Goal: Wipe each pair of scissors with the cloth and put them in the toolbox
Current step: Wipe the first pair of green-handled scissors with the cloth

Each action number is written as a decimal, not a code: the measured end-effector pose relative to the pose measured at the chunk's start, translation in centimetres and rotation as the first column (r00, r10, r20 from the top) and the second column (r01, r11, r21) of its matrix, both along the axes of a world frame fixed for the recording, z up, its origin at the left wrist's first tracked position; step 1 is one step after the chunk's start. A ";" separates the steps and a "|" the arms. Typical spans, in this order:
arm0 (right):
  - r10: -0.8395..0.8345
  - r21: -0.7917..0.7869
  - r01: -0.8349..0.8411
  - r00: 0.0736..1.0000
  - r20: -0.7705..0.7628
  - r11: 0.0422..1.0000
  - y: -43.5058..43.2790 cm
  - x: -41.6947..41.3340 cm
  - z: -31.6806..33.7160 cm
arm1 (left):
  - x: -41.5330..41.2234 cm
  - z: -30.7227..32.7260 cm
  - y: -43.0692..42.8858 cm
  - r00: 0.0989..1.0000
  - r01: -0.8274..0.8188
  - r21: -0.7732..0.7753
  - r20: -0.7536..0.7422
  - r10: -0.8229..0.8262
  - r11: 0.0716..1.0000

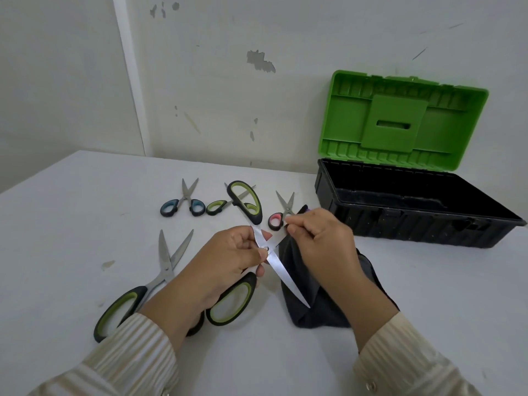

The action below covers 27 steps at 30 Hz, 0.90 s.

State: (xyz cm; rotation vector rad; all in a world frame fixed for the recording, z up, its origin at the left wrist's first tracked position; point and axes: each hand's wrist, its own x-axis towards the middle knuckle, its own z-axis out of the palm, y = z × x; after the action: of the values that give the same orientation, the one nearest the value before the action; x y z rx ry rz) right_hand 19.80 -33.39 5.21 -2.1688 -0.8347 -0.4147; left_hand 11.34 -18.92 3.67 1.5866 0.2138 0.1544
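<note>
Held scissors (281, 271): a large pair with green and black handles, opened wide into a cross, in the middle of the frame, lifted above the table (71, 224).
Left hand (225, 261): it grasps the pair at the pivot, with the thumb on the screw and the fingers curled behind the blades.
Right hand (323, 241): the fingers are bent and pinch the cloth (311, 304) at the upper right blade tip.
Cloth: dark, it hangs down from the right hand to the table, behind the lower blade.
Toolbox (414, 227): a black box at the right of the frame, with its green lid (400, 121) standing open against the wall (228, 95).
Large scissors on the table (155, 281): lower left, with the blades apart; the left wrist covers one handle.
Blue-handled scissors (184, 202): above centre left, lying free.
Small green scissors (220, 206): just beside the blue pair, partly hidden by the upper handle of the held scissors.
Pink-handled scissors (281, 214): above the right hand, which hides one handle.
</note>
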 end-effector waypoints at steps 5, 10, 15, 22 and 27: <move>-0.201 0.307 0.288 0.937 -0.287 0.907 -2.5 2.9 0.6 | -0.3 0.9 0.5 0.998 -0.048 -0.092 0.027 0.050 0.995; -0.083 0.134 0.140 0.928 -0.363 0.981 -1.8 1.8 0.1 | 0.1 1.0 1.2 0.911 -0.358 -0.381 0.057 0.408 0.852; 0.233 0.157 -0.177 0.831 -0.506 0.972 1.1 -2.4 -0.1 | 0.2 1.6 1.1 0.854 -0.414 -0.558 0.036 0.519 0.719; 0.321 0.227 -0.229 0.734 -0.598 0.947 2.3 -3.4 -0.7 | 0.6 0.4 -0.3 0.950 -0.263 -0.551 -0.004 0.312 0.792; 0.298 0.257 -0.162 0.664 -0.686 0.953 0.4 -1.8 0.2 | 0.9 0.8 1.9 0.912 -0.353 -0.690 -0.104 0.396 0.632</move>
State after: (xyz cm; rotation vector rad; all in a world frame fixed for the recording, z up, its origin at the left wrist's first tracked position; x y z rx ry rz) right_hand 18.04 -33.00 5.38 -1.7864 -0.5684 0.4775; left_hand 12.23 -16.99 4.44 0.7479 0.4999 0.3973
